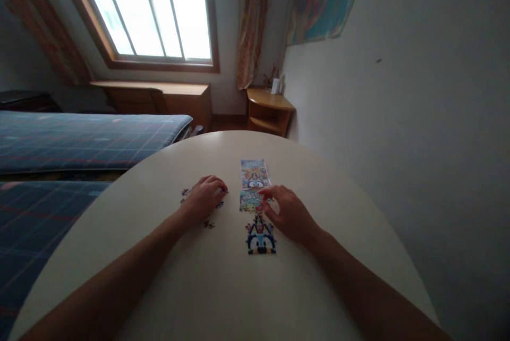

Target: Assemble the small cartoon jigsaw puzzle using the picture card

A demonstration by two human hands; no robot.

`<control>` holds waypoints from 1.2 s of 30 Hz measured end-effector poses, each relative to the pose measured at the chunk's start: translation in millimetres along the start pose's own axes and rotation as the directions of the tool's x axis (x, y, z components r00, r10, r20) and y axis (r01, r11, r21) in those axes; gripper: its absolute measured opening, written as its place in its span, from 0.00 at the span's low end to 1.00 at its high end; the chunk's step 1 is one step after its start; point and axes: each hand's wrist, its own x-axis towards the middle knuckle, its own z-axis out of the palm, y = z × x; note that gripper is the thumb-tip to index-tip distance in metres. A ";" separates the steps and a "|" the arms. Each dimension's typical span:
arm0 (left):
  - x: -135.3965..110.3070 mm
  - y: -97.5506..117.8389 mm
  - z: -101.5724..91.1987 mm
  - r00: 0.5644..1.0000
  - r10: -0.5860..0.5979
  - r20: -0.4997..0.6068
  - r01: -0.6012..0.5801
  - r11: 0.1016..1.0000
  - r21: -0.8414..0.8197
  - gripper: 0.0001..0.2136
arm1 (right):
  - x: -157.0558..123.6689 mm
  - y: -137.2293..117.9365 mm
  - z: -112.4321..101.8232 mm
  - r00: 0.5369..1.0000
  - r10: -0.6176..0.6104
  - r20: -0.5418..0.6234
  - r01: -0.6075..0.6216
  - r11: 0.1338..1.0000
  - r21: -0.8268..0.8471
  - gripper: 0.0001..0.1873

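My left hand (205,197) is curled over a loose pile of jigsaw pieces (185,192), with a small dark puzzle piece (225,190) at its fingertips. Some pieces are hidden under the palm. My right hand (290,213) rests beside an assembled upper strip of the puzzle (249,201), thumb and forefinger apart at its right side. Below that strip lies another joined section (261,240), showing a blue cartoon dog's face with a jagged upper edge. A printed picture card (254,172) with the same dog lies just beyond the strip.
Everything lies on a round white table (215,288). A few stray pieces (209,224) sit near my left wrist. Beyond the table are a bed with a blue plaid mattress (87,139), a wooden corner shelf (271,99) and, at right, a white wall (398,118).
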 end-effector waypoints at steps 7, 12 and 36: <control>-3.3 5.3 -3.2 1.000 -0.006 0.014 0.006 0.999 -0.036 0.07 | -1.1 -0.2 0.9 1.000 0.000 0.017 0.000 1.000 -0.005 0.11; -5.0 13.3 -4.0 0.997 0.070 -0.010 -0.070 0.997 -0.010 0.10 | -1.2 -0.8 0.9 1.000 -0.011 0.027 0.011 1.000 -0.005 0.11; -34.3 77.9 9.0 0.974 -0.201 -0.100 0.119 0.839 -0.531 0.03 | -6.6 -30.0 12.1 0.988 0.155 -0.026 -0.136 0.925 0.355 0.07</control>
